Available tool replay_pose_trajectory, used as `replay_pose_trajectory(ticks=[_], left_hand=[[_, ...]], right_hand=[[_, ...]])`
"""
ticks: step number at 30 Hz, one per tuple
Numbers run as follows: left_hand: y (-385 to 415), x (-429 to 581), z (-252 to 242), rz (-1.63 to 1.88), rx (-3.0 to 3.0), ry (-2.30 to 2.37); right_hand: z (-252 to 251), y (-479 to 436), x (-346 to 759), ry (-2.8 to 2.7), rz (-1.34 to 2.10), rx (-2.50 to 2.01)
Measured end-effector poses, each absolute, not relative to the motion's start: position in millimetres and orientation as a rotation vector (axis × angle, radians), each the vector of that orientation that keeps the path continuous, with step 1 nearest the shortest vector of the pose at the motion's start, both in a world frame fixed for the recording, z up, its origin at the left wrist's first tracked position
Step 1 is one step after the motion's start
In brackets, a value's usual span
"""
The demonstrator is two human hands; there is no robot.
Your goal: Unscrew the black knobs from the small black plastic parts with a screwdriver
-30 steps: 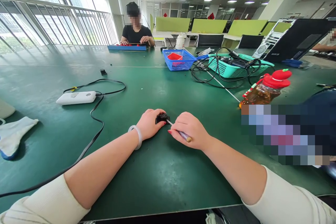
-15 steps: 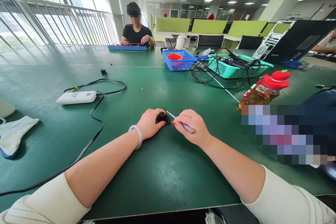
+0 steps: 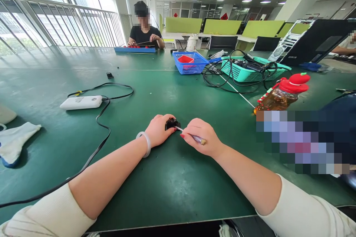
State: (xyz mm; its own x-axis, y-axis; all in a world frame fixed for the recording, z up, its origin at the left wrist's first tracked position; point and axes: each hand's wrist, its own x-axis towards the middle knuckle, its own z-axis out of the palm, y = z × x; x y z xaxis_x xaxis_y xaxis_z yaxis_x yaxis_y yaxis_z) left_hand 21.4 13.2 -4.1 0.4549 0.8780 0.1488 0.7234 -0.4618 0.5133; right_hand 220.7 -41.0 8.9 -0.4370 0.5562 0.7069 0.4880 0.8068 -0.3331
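Observation:
My left hand (image 3: 159,130), a pale bangle on its wrist, is closed around a small black part (image 3: 172,123) on the green table. Thumb and fingers grip it from the left side; its exact kind is too small and dark to make out. Between the fingers of my right hand (image 3: 202,137) is a slim pen-like tool (image 3: 198,139) with a thin metal shaft, a purplish handle and a tan end. The shaft points left, and its tip is at the black part near my left thumb. Whether the tip touches it I cannot tell.
A white device (image 3: 81,102) with a black cable (image 3: 102,122) lies left. Farther back stand a blue basket (image 3: 190,67) and a teal basket (image 3: 241,76) with cables. A red-capped bottle (image 3: 282,94) is at right. Across the table (image 3: 172,192) sits a person (image 3: 144,35).
The tool's tip has dropped from above the black part to its lower side by my left thumb. My left hand stays almost where it was.

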Motion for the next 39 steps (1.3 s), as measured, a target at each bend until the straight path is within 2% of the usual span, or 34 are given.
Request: replay_pose_trajectory(ticks=[18,24,29,33,39], left_hand=[[13.3,21.7,-3.3,0.543,2.315,1.405],[11.9,23.0,1.2,0.475,2.331,1.412],[14.0,22.1,-2.4,0.457,2.374,1.394],[14.5,21.1,-4.4,0.464,2.372,1.395],[13.7,21.4,-3.3,0.468,2.368,1.403]], right_hand=[[4.8,-29.3,226.6,-1.682,0.398,-1.107],[1.6,-21.3,227.1,-1.398,0.73,-1.302],[-4.7,-11.3,229.2,-1.018,1.027,-1.247],[-5.9,-11.1,230.0,-0.917,0.997,-1.184],[-3.3,-18.2,226.4,-1.152,0.954,-1.148]])
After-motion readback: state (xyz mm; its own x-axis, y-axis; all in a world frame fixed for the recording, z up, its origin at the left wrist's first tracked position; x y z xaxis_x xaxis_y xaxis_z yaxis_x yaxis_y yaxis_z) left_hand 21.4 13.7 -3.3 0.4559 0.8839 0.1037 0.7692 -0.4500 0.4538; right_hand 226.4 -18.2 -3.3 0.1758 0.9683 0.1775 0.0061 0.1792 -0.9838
